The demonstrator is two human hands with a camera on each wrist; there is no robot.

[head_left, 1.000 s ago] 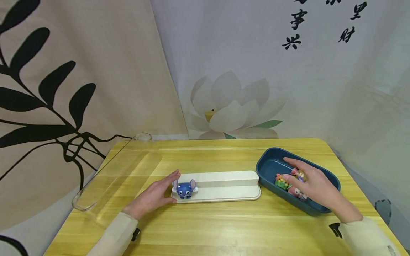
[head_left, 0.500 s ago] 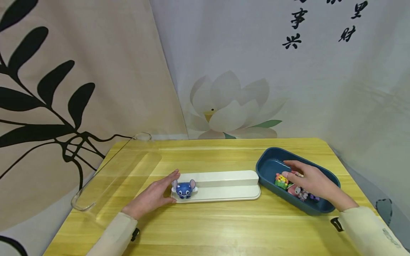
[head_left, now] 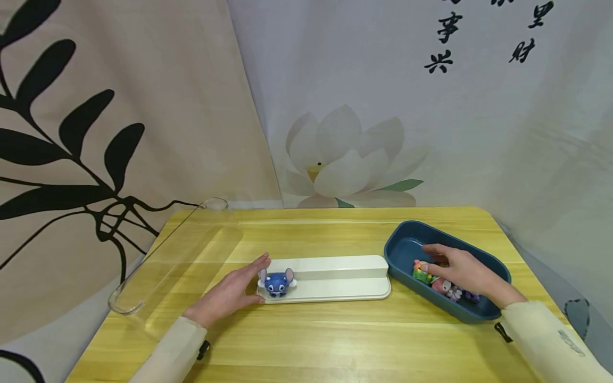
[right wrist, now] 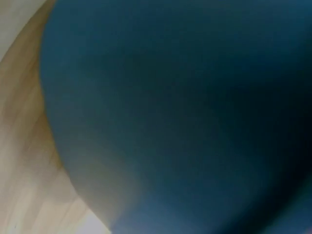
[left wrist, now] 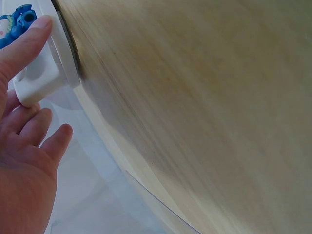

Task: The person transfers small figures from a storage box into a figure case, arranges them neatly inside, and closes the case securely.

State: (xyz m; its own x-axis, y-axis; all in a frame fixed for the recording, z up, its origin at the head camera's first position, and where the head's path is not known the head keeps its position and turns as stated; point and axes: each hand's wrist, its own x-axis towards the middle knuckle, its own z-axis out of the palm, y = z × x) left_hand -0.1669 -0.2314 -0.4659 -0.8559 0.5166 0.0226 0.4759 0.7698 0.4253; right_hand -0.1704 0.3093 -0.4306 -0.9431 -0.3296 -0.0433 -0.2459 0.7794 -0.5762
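Note:
My left hand (head_left: 227, 298) holds the left end of a long white stepped stand (head_left: 330, 289), thumb at the front edge and fingers behind. Beside it, a blue big-eared figurine (head_left: 276, 285) sits on the stand's lower step. The left wrist view shows my thumb over the stand's edge, close to the blue figurine (left wrist: 17, 23). My right hand (head_left: 466, 272) reaches into a dark blue bin (head_left: 407, 239), fingers bent down over several small colourful figurines (head_left: 442, 286). Part of one shows between thumb and fingers; I cannot tell whether it is gripped. Only the blurred bin (right wrist: 146, 97) fills the right wrist view.
A clear plastic cover (head_left: 177, 260) lies at the left of the wooden table (head_left: 316, 340), reaching over its left edge. The bin stands close to the stand's right end. Printed cloth (head_left: 354, 80) hangs behind the table.
My right hand has moved lower among the figurines in the bin, its fingers more bent. The left hand, stand and blue figurine have stayed put.

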